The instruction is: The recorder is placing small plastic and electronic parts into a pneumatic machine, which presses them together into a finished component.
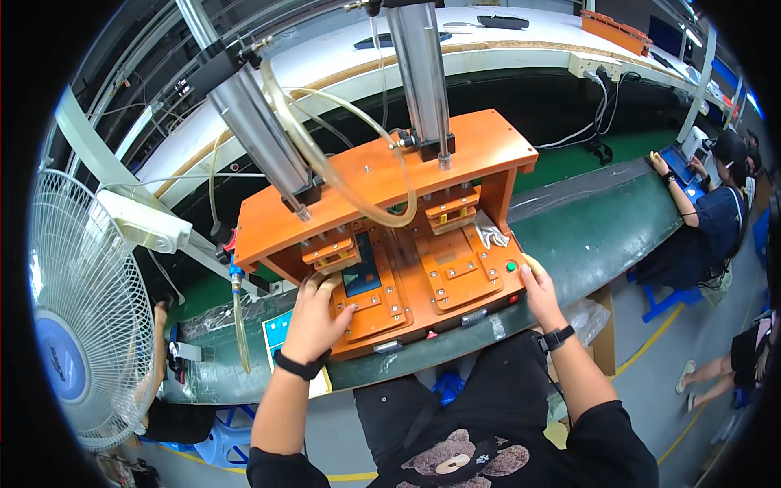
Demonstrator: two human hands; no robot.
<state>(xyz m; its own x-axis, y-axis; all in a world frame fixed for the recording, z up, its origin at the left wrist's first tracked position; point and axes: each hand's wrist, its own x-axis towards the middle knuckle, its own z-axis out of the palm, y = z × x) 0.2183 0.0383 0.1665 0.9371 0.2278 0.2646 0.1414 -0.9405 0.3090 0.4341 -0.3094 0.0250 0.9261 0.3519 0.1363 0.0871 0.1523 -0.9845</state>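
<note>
An orange two-station press [382,175] stands on the bench before me. In its left fixture lies a dark, flat rectangular panel [363,275]; the right fixture [460,272] holds no such panel. My left hand [313,317] rests at the left fixture's edge, thumb and fingers apart, with nothing seen in it. At the press's right front corner is my right hand [540,291], fingers stretched out beside a green button [511,266]. A crumpled whitish cloth [490,232] lies behind that button. Both pressing heads sit above the rear of the fixtures.
Two metal cylinders [419,73] with looping clear hoses rise above the press. A large fan [81,309] stands at left. Blue and white cards [278,332] lie by my left wrist. Along the green bench [594,215], a person [708,191] sits at far right with a blue-screened device.
</note>
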